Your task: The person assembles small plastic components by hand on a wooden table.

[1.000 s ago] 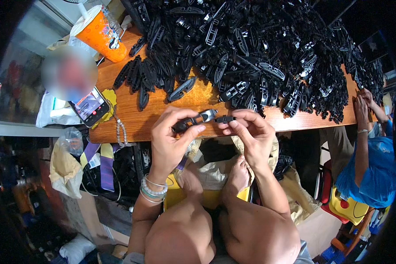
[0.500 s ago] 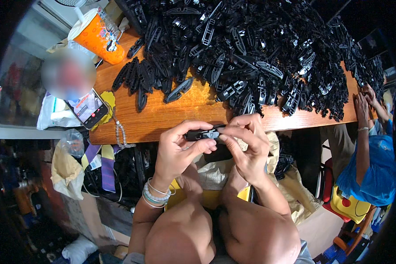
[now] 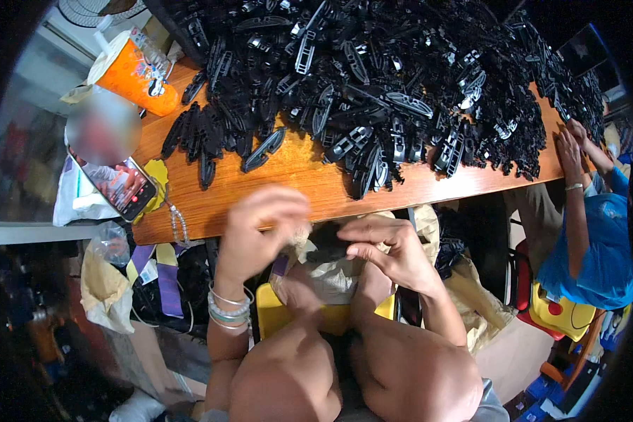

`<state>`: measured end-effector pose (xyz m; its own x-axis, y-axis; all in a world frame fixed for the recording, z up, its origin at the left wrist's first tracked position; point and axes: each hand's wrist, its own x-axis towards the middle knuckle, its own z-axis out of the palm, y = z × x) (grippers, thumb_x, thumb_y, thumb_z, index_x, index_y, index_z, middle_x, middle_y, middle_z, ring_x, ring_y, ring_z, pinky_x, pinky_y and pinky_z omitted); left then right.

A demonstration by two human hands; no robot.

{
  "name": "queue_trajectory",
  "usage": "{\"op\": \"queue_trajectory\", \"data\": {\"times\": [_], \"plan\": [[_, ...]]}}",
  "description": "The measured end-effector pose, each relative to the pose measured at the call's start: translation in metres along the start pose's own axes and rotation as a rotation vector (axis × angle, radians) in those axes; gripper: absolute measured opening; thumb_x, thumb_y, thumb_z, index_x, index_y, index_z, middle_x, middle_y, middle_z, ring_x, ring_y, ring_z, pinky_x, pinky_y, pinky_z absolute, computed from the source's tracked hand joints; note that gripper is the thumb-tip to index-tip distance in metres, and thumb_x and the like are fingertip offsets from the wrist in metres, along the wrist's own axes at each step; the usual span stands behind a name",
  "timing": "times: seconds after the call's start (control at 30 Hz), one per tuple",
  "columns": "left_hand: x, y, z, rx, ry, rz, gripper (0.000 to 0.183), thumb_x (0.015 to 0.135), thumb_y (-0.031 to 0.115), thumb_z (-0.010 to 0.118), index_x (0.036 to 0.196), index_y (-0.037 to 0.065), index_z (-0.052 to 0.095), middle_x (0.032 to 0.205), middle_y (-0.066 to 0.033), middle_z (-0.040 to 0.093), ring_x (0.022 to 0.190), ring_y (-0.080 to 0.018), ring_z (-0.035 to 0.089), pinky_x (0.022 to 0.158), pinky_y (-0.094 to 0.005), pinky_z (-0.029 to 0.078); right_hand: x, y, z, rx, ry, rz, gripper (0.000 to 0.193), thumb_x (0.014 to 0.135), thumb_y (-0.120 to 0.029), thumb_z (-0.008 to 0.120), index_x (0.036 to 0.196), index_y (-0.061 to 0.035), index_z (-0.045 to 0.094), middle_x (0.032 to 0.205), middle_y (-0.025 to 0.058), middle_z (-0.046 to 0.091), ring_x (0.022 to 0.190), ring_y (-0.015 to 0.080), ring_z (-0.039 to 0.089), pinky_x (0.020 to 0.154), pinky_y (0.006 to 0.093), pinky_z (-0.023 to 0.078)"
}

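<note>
Dark shape [image 3: 325, 243]: blurred, in the gap between the two hands, above the bag; probably the black part, though the smear hides its form and whether anything touches it.
Left hand [image 3: 264, 228]: motion-blurred, fingers curved and thumb apart, with nothing seen gripped between them.
Right hand [image 3: 394, 253]: fingers stretched toward the left, thumb parted below them, looking empty too.
Just changed: half a second ago both hands met around a black part; now they are separated and that grip is undone.
What it means: the handling of that piece looks finished, and the piece seems let go over the bag.
Bag [image 3: 334, 281]: pale, open, between the shins, below the table edge.
Table [image 3: 309, 183]: wooden, its near strip just beyond the hands.
Pile [image 3: 401, 77]: many black parts heaped along the table's far side.
Left end: orange cup [image 3: 130, 74], phone [image 3: 116, 186] with its screen lit, beads [image 3: 178, 225] hanging near the corner.
Right end: a co-worker's hands [image 3: 573, 144] at the pile's edge.
</note>
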<state>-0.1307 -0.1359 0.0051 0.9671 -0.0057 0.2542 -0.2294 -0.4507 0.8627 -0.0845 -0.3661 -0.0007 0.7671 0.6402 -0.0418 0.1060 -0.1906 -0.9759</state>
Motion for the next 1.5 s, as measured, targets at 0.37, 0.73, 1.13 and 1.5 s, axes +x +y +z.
{"op": "queue_trajectory", "data": {"times": [0.37, 0.73, 1.13, 1.5], "plan": [[0.034, -0.027, 0.013, 0.899, 0.405, 0.019, 0.021, 0.074, 0.006, 0.070, 0.090, -0.002, 0.059, 0.092, -0.0141, 0.055, 0.084, -0.0301, 0.056, 0.073, -0.0375, 0.046, 0.027, 0.032, -0.024, -0.603, 0.683, -0.031, 0.016, 0.074, -0.001, 0.067, 0.089, 0.0002, 0.060, 0.088, 0.0137, 0.055, 0.080, 0.0316, 0.056, 0.070, 0.0388, 0.045], [0.001, -0.010, 0.031, -0.492, 0.251, -0.336, 0.020, 0.089, -0.002, 0.056, 0.108, -0.007, 0.061, 0.087, -0.0090, 0.062, 0.070, -0.0102, 0.060, 0.061, -0.0211, 0.049, 0.011, 0.035, -0.035, -0.413, 0.697, -0.020, 0.014, 0.080, 0.009, 0.055, 0.092, 0.0020, 0.055, 0.092, 0.0140, 0.061, 0.082, 0.0260, 0.062, 0.074, 0.0309, 0.049], [-0.007, 0.015, 0.046, -0.668, 0.083, -0.378, 0.029, 0.084, -0.006, 0.063, 0.111, -0.009, 0.055, 0.093, -0.0132, 0.065, 0.080, -0.0143, 0.065, 0.071, -0.0240, 0.055, 0.002, -0.003, -0.002, 0.195, 0.480, -0.105, 0.010, 0.079, 0.002, 0.068, 0.089, 0.0006, 0.068, 0.086, 0.0066, 0.065, 0.074, 0.0107, 0.058, 0.066, 0.0223, 0.046], [-0.001, 0.031, 0.061, -0.903, 0.193, -0.340, 0.032, 0.084, -0.006, 0.062, 0.114, -0.007, 0.052, 0.097, -0.0126, 0.065, 0.088, -0.0167, 0.065, 0.080, -0.0260, 0.054, -0.002, -0.008, 0.013, 0.228, 0.413, -0.035, 0.009, 0.087, 0.003, 0.060, 0.095, 0.0051, 0.064, 0.090, 0.0093, 0.065, 0.080, 0.0116, 0.060, 0.074, 0.0235, 0.049]]}}
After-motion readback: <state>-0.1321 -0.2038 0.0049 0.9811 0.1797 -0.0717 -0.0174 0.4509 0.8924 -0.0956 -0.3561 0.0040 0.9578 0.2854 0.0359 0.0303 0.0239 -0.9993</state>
